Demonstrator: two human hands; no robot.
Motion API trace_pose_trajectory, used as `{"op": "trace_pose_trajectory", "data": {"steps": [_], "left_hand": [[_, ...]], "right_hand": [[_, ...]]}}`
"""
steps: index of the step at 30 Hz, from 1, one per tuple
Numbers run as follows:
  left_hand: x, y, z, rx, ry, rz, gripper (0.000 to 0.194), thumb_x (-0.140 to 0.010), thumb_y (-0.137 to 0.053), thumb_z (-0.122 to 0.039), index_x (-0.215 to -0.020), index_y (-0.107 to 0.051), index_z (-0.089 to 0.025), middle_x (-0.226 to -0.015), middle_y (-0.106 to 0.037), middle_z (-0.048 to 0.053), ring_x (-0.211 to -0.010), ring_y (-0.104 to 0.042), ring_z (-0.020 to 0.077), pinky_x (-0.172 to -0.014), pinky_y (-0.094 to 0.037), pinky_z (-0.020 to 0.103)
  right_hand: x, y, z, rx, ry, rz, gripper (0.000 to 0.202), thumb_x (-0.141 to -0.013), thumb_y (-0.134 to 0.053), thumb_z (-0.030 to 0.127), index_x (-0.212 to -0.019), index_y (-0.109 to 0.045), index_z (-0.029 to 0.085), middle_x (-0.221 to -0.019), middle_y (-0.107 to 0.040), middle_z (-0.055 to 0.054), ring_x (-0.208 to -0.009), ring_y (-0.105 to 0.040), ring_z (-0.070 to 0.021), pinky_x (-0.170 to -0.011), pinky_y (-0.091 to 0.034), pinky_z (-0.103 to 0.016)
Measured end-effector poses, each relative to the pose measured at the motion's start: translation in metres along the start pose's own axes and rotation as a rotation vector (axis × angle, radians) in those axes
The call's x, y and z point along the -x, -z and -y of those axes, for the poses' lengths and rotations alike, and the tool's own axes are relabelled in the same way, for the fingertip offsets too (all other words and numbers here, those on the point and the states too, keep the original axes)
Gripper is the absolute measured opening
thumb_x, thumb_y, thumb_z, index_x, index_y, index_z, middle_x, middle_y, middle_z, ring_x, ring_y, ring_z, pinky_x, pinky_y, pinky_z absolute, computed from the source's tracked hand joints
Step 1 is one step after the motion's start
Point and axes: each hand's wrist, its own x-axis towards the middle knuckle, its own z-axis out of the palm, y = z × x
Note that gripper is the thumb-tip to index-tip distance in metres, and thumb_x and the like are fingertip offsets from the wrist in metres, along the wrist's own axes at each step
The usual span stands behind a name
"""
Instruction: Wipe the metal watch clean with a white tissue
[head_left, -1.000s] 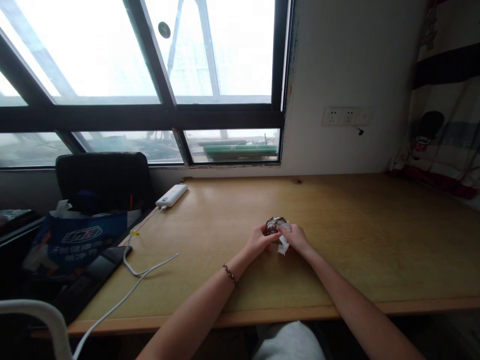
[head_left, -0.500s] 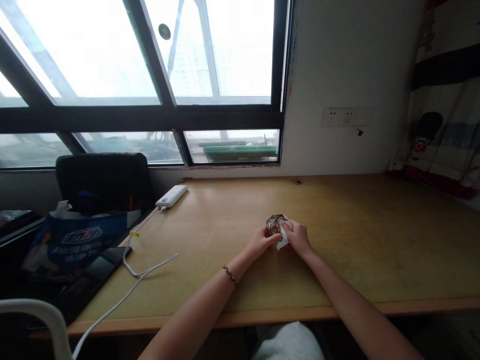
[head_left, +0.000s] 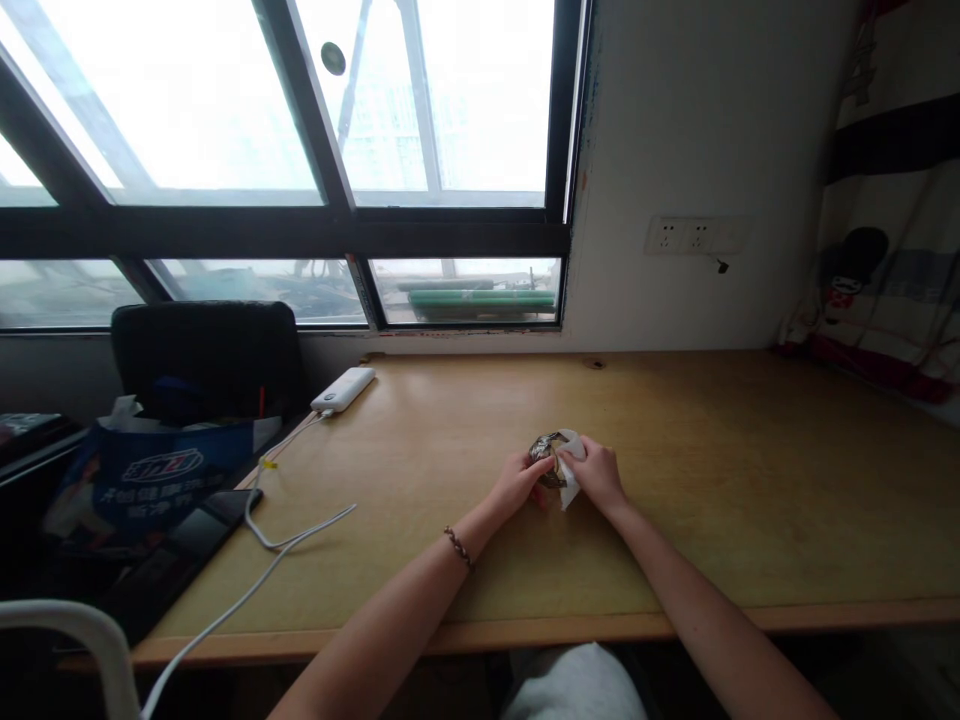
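Above the middle of the desk, my left hand (head_left: 516, 483) is closed on the left side of a small, round, dark and shiny dish (head_left: 541, 446), which looks like a glass ashtray. The thumb lies across its near side. A white tissue (head_left: 571, 487) is pinched in my right hand (head_left: 600, 472) and pressed against the dish's right side. Part of the dish is hidden behind the fingers and the tissue.
A white power bank (head_left: 343, 389) lies on the wooden desk (head_left: 712, 470) at its left edge, with a white cable (head_left: 281, 555) trailing forward. Left of the desk stand a black chair (head_left: 206, 340) and a blue bag (head_left: 157, 475). A wall socket (head_left: 682, 235) is behind.
The dish has turned a little in my left hand, and its dark rim shows more. My right hand has shifted the tissue slightly; more of it shows above and below the fingers.
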Motion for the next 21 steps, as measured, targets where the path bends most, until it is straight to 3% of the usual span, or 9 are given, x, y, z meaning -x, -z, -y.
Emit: {"op": "trace_pose_trajectory", "data": {"steps": [3,5,10,12,18,21], "left_hand": [[0.0,0.001,-0.003,0.031,0.034,-0.031,0.044,-0.07,-0.047,-0.05,-0.07,-0.056,-0.007,-0.054,-0.057,0.006,-0.03,-0.047,0.0105,-0.029,-0.035,0.02],[0.001,0.002,-0.004,0.054,0.031,-0.042,0.044,-0.07,-0.047,-0.05,-0.07,-0.056,-0.007,-0.054,-0.058,0.007,-0.03,-0.048,0.0107,-0.029,-0.036,0.02],[0.001,0.002,-0.002,0.038,0.002,-0.01,0.041,-0.068,-0.05,-0.049,-0.072,-0.055,-0.008,-0.055,-0.059,0.006,-0.032,-0.05,0.0111,-0.03,-0.037,0.02],[0.001,0.002,-0.001,0.027,0.01,-0.01,0.041,-0.069,-0.05,-0.048,-0.072,-0.055,-0.008,-0.053,-0.058,0.005,-0.032,-0.049,0.0108,-0.03,-0.036,0.019],[0.002,0.004,-0.003,0.015,0.062,0.014,0.046,-0.069,-0.044,-0.052,-0.064,-0.056,-0.007,-0.045,-0.055,0.004,-0.025,-0.041,0.0086,-0.025,-0.029,0.018],[0.001,0.002,-0.005,0.047,0.048,0.023,0.052,-0.07,-0.041,-0.057,-0.068,-0.055,-0.007,-0.045,-0.054,0.004,-0.028,-0.043,0.0084,-0.029,-0.032,0.018]], "right_hand": [[0.003,0.004,0.007,0.066,0.107,-0.073,0.029,-0.072,-0.046,0.042,-0.063,-0.055,0.016,-0.05,-0.053,0.0,-0.046,-0.042,-0.0093,-0.048,-0.028,-0.021],[0.002,0.003,0.006,0.062,0.102,-0.061,0.029,-0.072,-0.047,0.042,-0.061,-0.055,0.016,-0.05,-0.052,0.001,-0.047,-0.042,-0.0092,-0.048,-0.028,-0.02],[-0.003,-0.009,-0.009,-0.123,-0.139,0.293,0.025,-0.066,-0.052,0.036,-0.062,-0.058,0.013,-0.051,-0.053,0.001,-0.046,-0.044,-0.0096,-0.044,-0.027,-0.019],[-0.003,-0.012,-0.012,-0.152,-0.176,0.346,0.023,-0.066,-0.05,0.034,-0.063,-0.059,0.013,-0.051,-0.053,0.001,-0.046,-0.044,-0.0095,-0.043,-0.027,-0.019],[0.004,-0.006,-0.001,0.0,0.059,0.133,0.026,-0.07,-0.047,0.036,-0.056,-0.054,0.015,-0.048,-0.05,0.002,-0.046,-0.041,-0.0087,-0.045,-0.026,-0.019],[0.004,-0.003,0.002,0.018,0.041,0.084,0.03,-0.072,-0.044,0.039,-0.055,-0.053,0.016,-0.047,-0.051,0.001,-0.045,-0.041,-0.0092,-0.045,-0.026,-0.02]]}}
